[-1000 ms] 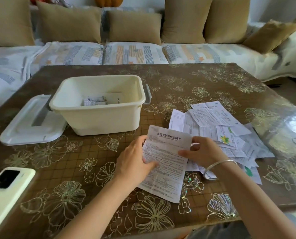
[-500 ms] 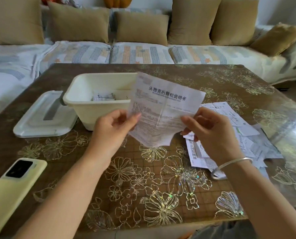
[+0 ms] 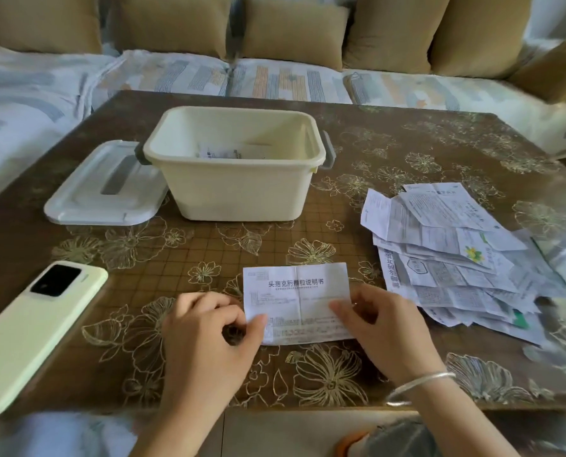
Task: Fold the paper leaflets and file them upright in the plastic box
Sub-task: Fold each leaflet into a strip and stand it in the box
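Far left there's a pale green phone (image 3: 37, 331) face down on the table (image 3: 406, 153), then the white lid (image 3: 87, 199) lying just beside the plastic box (image 3: 238, 189), which already has a few papers (image 3: 219, 152) in it. Closer in, the leaflet (image 3: 294, 298) lies on the table, folded over. The left hand (image 3: 205, 338) pinches its left edge and the right hand (image 3: 383, 328) pinches the right. Off to the right is a messy pile of leaflets (image 3: 446, 252).

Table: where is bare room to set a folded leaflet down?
Bare patches: between the phone and the box, in front of the lid; between the box and the leaflet pile; behind the pile. Crowded: the right side, under that pile.
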`<state>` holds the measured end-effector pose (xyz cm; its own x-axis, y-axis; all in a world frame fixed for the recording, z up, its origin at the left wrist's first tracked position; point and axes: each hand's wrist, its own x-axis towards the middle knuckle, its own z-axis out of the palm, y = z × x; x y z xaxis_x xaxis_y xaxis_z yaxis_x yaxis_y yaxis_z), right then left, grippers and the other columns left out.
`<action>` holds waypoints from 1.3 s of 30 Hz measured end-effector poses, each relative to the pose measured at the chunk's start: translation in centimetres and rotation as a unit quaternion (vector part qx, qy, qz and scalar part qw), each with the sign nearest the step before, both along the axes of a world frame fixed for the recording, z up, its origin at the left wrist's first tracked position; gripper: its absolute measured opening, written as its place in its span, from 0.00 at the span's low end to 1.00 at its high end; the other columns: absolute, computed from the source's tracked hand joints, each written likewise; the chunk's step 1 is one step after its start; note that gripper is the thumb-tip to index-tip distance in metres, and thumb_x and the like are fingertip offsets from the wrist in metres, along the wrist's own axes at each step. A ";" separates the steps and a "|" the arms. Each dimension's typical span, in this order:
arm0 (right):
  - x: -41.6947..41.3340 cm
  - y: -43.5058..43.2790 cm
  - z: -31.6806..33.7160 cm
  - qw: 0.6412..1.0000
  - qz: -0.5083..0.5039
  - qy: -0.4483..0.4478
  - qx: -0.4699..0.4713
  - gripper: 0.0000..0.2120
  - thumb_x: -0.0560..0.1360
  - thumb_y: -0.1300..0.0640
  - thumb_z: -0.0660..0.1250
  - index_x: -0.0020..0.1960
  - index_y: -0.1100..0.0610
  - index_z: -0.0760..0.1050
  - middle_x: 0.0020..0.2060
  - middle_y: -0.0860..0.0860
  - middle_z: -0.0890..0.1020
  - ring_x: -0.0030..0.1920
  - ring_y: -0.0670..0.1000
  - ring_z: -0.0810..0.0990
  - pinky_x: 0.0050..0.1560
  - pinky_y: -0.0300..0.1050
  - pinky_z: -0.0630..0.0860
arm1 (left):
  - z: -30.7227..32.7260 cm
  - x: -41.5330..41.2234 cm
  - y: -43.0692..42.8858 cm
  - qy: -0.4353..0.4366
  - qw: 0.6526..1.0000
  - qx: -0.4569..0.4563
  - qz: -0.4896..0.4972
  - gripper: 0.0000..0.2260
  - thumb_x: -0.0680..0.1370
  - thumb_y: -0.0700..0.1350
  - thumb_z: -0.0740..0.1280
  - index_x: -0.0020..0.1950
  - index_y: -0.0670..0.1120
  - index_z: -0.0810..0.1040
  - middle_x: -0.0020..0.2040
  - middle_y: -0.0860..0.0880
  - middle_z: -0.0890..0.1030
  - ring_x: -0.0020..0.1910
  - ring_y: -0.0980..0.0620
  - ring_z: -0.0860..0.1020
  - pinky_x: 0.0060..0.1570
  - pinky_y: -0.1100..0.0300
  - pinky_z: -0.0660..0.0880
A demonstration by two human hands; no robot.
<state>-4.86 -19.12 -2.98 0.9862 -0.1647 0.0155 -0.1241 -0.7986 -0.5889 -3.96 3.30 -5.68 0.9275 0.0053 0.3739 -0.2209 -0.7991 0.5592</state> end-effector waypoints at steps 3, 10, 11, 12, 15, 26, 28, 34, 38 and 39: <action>0.3 0.5 -0.1 0.999 -0.003 -0.003 -0.050 0.10 0.74 0.39 0.64 0.44 0.45 0.76 0.31 0.44 0.79 0.31 0.45 0.76 0.29 0.42 0.74 | -0.2 -0.1 -0.4 -0.008 1.000 0.019 0.021 0.16 0.69 0.63 0.63 0.28 0.55 0.74 0.40 0.62 0.76 0.46 0.54 0.68 0.47 0.56 0.60; -0.3 1.3 0.6 0.996 -0.021 -0.019 -0.087 0.12 0.74 0.41 0.65 0.56 0.42 0.69 0.34 0.40 0.75 0.34 0.41 0.73 0.29 0.36 0.64 | 0.6 -0.3 -0.9 -0.001 0.998 0.046 0.042 0.16 0.67 0.57 0.74 0.49 0.50 0.78 0.49 0.54 0.77 0.48 0.52 0.73 0.49 0.58 0.67; -0.3 1.4 0.6 0.996 -0.022 -0.025 -0.086 0.16 0.74 0.41 0.65 0.59 0.42 0.67 0.36 0.39 0.75 0.35 0.41 0.73 0.30 0.35 0.64 | 0.6 -0.4 -0.9 -0.001 0.998 0.040 0.038 0.21 0.67 0.56 0.74 0.56 0.48 0.77 0.54 0.51 0.77 0.51 0.51 0.74 0.54 0.58 0.69; -0.4 1.4 0.6 0.995 -0.020 -0.033 -0.088 0.19 0.73 0.42 0.66 0.61 0.41 0.66 0.39 0.39 0.74 0.36 0.41 0.72 0.30 0.35 0.63 | 0.7 -0.4 -0.9 -0.009 0.999 0.039 0.027 0.24 0.67 0.54 0.74 0.60 0.46 0.76 0.57 0.49 0.75 0.55 0.50 0.74 0.58 0.58 0.68; -0.5 1.1 0.3 0.991 0.009 -0.077 -0.114 0.25 0.71 0.43 0.70 0.64 0.42 0.65 0.50 0.40 0.73 0.37 0.42 0.73 0.32 0.37 0.67 | 0.9 -0.1 -1.0 -0.062 0.993 0.090 -0.050 0.19 0.68 0.46 0.75 0.58 0.47 0.79 0.57 0.51 0.76 0.58 0.50 0.73 0.60 0.56 0.67; -0.6 -0.4 -0.2 0.932 0.280 -0.188 -0.136 0.10 0.74 0.44 0.66 0.48 0.47 0.81 0.52 0.40 0.81 0.53 0.42 0.79 0.50 0.43 0.77 | 1.0 0.8 0.1 -0.049 0.969 0.097 -0.223 0.17 0.73 0.63 0.65 0.50 0.54 0.84 0.52 0.60 0.82 0.50 0.62 0.78 0.59 0.57 0.68; -0.6 -0.2 -0.3 0.925 0.284 -0.205 -0.146 0.08 0.75 0.47 0.67 0.46 0.49 0.82 0.50 0.41 0.83 0.51 0.43 0.81 0.47 0.43 0.78 | 1.3 1.0 0.3 -0.042 0.963 0.118 -0.239 0.21 0.71 0.67 0.65 0.51 0.53 0.84 0.52 0.60 0.82 0.50 0.61 0.78 0.58 0.58 0.68; -0.5 0.5 0.3 0.948 0.196 -0.220 -0.119 0.10 0.78 0.49 0.60 0.43 0.52 0.75 0.32 0.43 0.80 0.30 0.43 0.76 0.31 0.33 0.71 | 1.9 1.4 0.1 -0.081 0.964 0.100 -0.231 0.10 0.75 0.55 0.65 0.46 0.51 0.83 0.43 0.60 0.82 0.41 0.61 0.78 0.51 0.59 0.71; -0.6 0.7 0.2 0.959 0.165 -0.228 -0.041 0.09 0.77 0.46 0.60 0.47 0.50 0.75 0.35 0.40 0.81 0.31 0.44 0.79 0.28 0.40 0.75 | 2.5 0.8 0.0 -0.061 0.977 0.056 -0.195 0.09 0.77 0.53 0.65 0.43 0.52 0.82 0.36 0.61 0.81 0.32 0.63 0.74 0.40 0.64 0.72; -0.6 0.7 0.1 0.964 0.151 -0.217 -0.026 0.10 0.76 0.44 0.60 0.48 0.49 0.75 0.37 0.40 0.81 0.33 0.43 0.80 0.28 0.41 0.76 | 2.4 0.7 -0.1 -0.056 0.980 0.056 -0.181 0.06 0.76 0.52 0.67 0.43 0.52 0.81 0.36 0.61 0.81 0.31 0.63 0.73 0.37 0.68 0.69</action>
